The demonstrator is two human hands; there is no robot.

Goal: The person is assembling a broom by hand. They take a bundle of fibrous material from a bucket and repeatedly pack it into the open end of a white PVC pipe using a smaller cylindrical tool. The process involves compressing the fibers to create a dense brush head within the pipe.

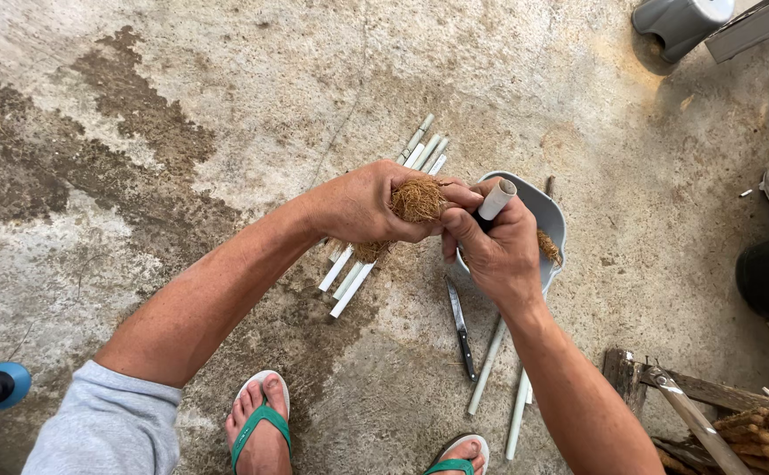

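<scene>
My left hand point(362, 207) is closed around a clump of brown coconut fibre point(417, 200), with more fibre hanging below the palm. My right hand point(490, 246) grips a short white plastic tube point(496, 200), its open end tilted up next to the fibre. Both hands hover above a grey plastic bowl point(550, 215) that holds more brown fibre point(549, 246). Several white tubes point(349, 281) lie in a row on the concrete under my left hand.
A knife point(461, 327) with a dark handle lies on the concrete near two long white tubes point(488, 365). My feet in green flip-flops point(261, 422) are at the bottom. Wooden tools and fibre-wrapped sticks point(754, 431) sit at lower right, a grey stool point(679, 22) at the top.
</scene>
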